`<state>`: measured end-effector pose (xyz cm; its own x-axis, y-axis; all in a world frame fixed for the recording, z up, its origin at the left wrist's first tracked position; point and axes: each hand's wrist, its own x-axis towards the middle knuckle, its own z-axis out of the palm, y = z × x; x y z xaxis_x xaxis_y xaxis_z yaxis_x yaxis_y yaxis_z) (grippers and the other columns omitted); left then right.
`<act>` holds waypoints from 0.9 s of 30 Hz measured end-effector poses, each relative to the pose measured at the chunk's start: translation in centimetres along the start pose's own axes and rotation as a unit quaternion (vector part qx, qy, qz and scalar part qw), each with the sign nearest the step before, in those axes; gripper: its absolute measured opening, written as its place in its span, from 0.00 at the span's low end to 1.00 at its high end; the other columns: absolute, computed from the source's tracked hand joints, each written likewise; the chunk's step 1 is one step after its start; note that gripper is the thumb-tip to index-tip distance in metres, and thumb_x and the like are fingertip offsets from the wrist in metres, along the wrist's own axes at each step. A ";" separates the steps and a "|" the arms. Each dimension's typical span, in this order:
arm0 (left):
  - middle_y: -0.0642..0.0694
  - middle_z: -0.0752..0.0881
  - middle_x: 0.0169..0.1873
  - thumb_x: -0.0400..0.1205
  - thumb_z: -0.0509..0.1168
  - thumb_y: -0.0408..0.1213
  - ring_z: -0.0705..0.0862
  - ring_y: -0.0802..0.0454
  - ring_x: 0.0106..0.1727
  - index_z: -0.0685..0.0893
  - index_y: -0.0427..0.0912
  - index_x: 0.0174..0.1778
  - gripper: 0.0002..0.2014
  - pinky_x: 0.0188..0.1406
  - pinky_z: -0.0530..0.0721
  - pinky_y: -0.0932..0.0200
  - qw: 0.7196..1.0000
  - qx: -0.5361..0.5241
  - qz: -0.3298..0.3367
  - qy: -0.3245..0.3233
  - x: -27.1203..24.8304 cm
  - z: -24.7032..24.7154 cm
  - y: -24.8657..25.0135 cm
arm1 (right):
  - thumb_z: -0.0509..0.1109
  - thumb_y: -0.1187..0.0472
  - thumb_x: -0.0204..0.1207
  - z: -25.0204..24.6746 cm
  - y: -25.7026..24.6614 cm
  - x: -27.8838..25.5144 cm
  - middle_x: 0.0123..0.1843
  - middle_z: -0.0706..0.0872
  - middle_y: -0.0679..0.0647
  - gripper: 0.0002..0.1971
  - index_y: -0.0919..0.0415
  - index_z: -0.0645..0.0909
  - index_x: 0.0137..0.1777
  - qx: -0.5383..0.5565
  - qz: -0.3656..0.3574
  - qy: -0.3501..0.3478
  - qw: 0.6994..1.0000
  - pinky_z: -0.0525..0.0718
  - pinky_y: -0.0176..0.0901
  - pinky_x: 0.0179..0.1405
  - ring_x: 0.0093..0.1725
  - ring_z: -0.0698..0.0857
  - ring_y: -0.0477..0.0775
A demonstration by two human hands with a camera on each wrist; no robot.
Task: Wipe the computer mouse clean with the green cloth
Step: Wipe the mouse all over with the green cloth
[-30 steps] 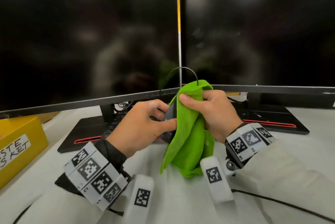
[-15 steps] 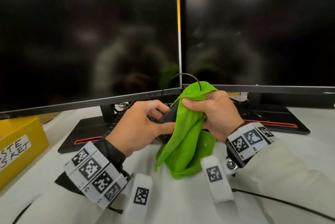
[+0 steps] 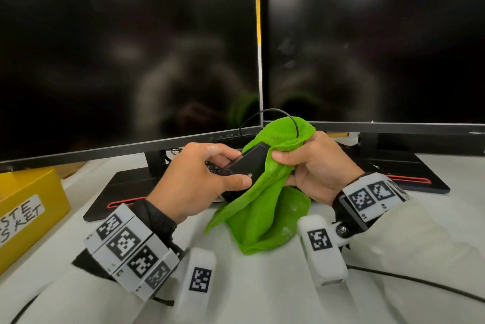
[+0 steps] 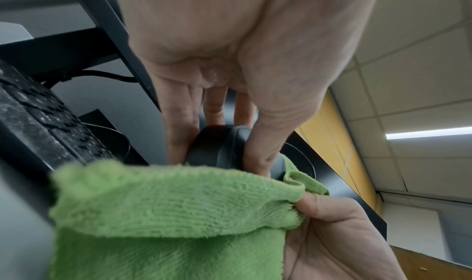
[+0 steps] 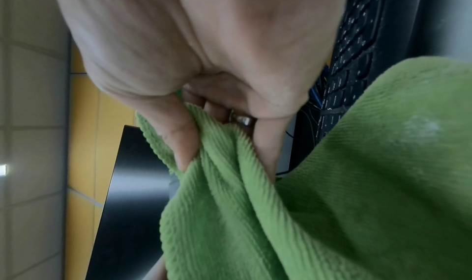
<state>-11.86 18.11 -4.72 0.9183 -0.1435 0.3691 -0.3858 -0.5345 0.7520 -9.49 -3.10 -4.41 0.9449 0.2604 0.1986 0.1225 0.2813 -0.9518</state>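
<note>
A black wired computer mouse [image 3: 246,163] [image 4: 222,147] is lifted off the desk with its flat underside turned up. My left hand [image 3: 199,179] [image 4: 230,72] grips it by its sides, thumb along the near edge. The green cloth [image 3: 265,192] [image 4: 168,203] [image 5: 332,183] wraps the mouse's far end and hangs down to the desk. My right hand [image 3: 312,166] [image 5: 204,82] pinches the cloth between thumb and fingers against the mouse's right side. The mouse cable [image 3: 267,115] arcs up over the cloth.
Two dark monitors [image 3: 126,55] [image 3: 372,42] stand close behind my hands, on stands with flat bases [image 3: 123,187]. A keyboard [image 4: 38,113] lies under the left monitor. A yellow labelled box [image 3: 29,208] sits at the left edge. A thin cable [image 3: 420,281] runs across the white desk [image 3: 262,292].
The mouse has tilted so more of its black underside shows. The cloth and my right hand have slid to the right, off that face and toward the mouse's far end.
</note>
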 end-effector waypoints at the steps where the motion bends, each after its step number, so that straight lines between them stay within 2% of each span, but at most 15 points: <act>1: 0.48 0.93 0.43 0.69 0.88 0.44 0.94 0.44 0.46 0.95 0.57 0.51 0.16 0.56 0.91 0.35 1.000 -0.002 -0.002 0.006 0.0 0.0 0.0 | 0.67 0.80 0.76 0.0 0.1 0.1 0.65 0.85 0.78 0.17 0.76 0.82 0.65 0.005 0.002 0.002 1.000 0.84 0.79 0.58 0.63 0.86 0.78; 4: 0.49 0.93 0.40 0.68 0.89 0.43 0.94 0.41 0.42 0.93 0.55 0.46 0.15 0.47 0.94 0.36 1.000 0.001 0.001 0.027 -0.1 0.3 0.1 | 0.69 0.77 0.76 0.4 0.3 0.1 0.63 0.85 0.77 0.17 0.72 0.83 0.64 0.009 0.001 0.017 1.000 0.84 0.80 0.57 0.56 0.88 0.71; 7: 0.52 0.92 0.37 0.67 0.89 0.43 0.91 0.54 0.36 0.91 0.56 0.43 0.15 0.47 0.92 0.38 0.999 0.023 0.015 0.034 -0.2 0.6 0.2 | 0.76 0.72 0.72 1.3 0.3 0.1 0.51 0.89 0.68 0.16 0.72 0.84 0.61 0.001 -0.010 0.035 0.999 0.88 0.72 0.52 0.46 0.90 0.63; 9: 0.54 0.91 0.36 0.67 0.89 0.42 0.83 0.63 0.27 0.90 0.56 0.42 0.15 0.45 0.92 0.40 0.999 0.031 0.017 0.037 -0.1 0.8 0.1 | 0.79 0.71 0.70 1.7 0.3 0.0 0.46 0.90 0.65 0.15 0.73 0.85 0.56 -0.005 -0.028 0.051 0.998 0.90 0.65 0.44 0.41 0.91 0.60; 10: 0.54 0.91 0.36 0.67 0.89 0.42 0.81 0.64 0.27 0.90 0.56 0.42 0.15 0.46 0.91 0.41 0.999 0.030 0.015 0.037 -0.1 0.8 0.1 | 0.80 0.72 0.69 1.9 0.3 0.0 0.46 0.90 0.66 0.15 0.74 0.85 0.55 -0.004 -0.040 0.059 0.997 0.91 0.62 0.42 0.40 0.91 0.60; 12: 0.52 0.92 0.37 0.67 0.89 0.42 0.86 0.58 0.32 0.91 0.55 0.42 0.14 0.50 0.91 0.42 0.999 0.018 0.010 0.032 -0.2 0.8 0.1 | 0.79 0.73 0.70 1.9 0.3 0.1 0.45 0.90 0.67 0.14 0.75 0.85 0.54 -0.001 -0.062 0.063 0.996 0.92 0.58 0.39 0.40 0.91 0.61; 14: 0.49 0.93 0.40 0.68 0.88 0.39 0.93 0.45 0.41 0.93 0.52 0.45 0.14 0.52 0.93 0.39 1.000 -0.019 -0.007 0.020 -0.2 0.4 0.3 | 0.76 0.76 0.73 1.7 0.5 0.2 0.46 0.90 0.66 0.10 0.73 0.85 0.53 -0.001 -0.073 0.054 0.996 0.92 0.59 0.38 0.41 0.92 0.62; 17: 0.34 0.91 0.46 0.70 0.85 0.33 0.93 0.29 0.48 0.93 0.44 0.48 0.13 0.50 0.94 0.31 0.995 -0.090 -0.038 0.014 -0.2 -0.3 0.4 | 0.71 0.81 0.74 1.2 0.6 0.3 0.48 0.89 0.69 0.12 0.70 0.84 0.54 0.008 -0.086 0.029 0.996 0.90 0.70 0.43 0.45 0.90 0.66; 19: 0.27 0.90 0.50 0.71 0.84 0.29 0.92 0.24 0.50 0.93 0.40 0.50 0.13 0.52 0.93 0.28 0.990 -0.131 -0.056 0.010 -0.2 -0.5 0.3 | 0.68 0.84 0.74 1.0 0.7 0.4 0.44 0.89 0.65 0.15 0.68 0.85 0.54 0.029 -0.091 0.011 0.995 0.90 0.68 0.42 0.41 0.90 0.64; 20: 0.26 0.89 0.51 0.72 0.83 0.28 0.93 0.26 0.48 0.92 0.39 0.50 0.13 0.51 0.94 0.29 0.987 -0.147 -0.062 0.005 -0.2 -0.6 0.4 | 0.67 0.85 0.73 0.8 0.7 0.5 0.43 0.89 0.63 0.16 0.67 0.85 0.53 0.045 -0.090 0.003 0.995 0.90 0.66 0.41 0.39 0.90 0.61; 22: 0.27 0.90 0.48 0.73 0.82 0.27 0.93 0.37 0.42 0.91 0.38 0.49 0.11 0.46 0.96 0.40 0.980 -0.183 -0.075 -0.002 -0.3 -0.5 0.5 | 0.66 0.85 0.73 0.6 0.8 0.6 0.44 0.89 0.62 0.17 0.68 0.85 0.55 0.073 -0.086 -0.006 0.994 0.90 0.65 0.43 0.40 0.90 0.60; 24: 0.34 0.90 0.43 0.74 0.80 0.28 0.93 0.44 0.39 0.90 0.39 0.48 0.10 0.43 0.96 0.48 0.971 -0.222 -0.092 -0.010 -0.3 -0.5 0.8 | 0.67 0.84 0.73 0.5 1.0 0.7 0.44 0.88 0.63 0.16 0.68 0.85 0.55 0.093 -0.083 -0.003 0.992 0.91 0.63 0.44 0.41 0.89 0.61; 27: 0.40 0.92 0.42 0.74 0.80 0.30 0.93 0.47 0.39 0.88 0.38 0.52 0.13 0.41 0.94 0.51 0.956 -0.271 -0.111 -0.018 -0.3 -0.5 1.0 | 0.72 0.78 0.69 0.6 1.0 0.8 0.39 0.89 0.59 0.12 0.67 0.86 0.51 0.112 -0.090 0.018 0.990 0.91 0.55 0.39 0.36 0.90 0.56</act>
<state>-12.57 18.00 -3.79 0.9815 -0.1104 0.1568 -0.1626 -0.0461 0.9856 -8.77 -2.03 -5.06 0.9249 0.1549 0.3472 0.2232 0.5180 -0.8258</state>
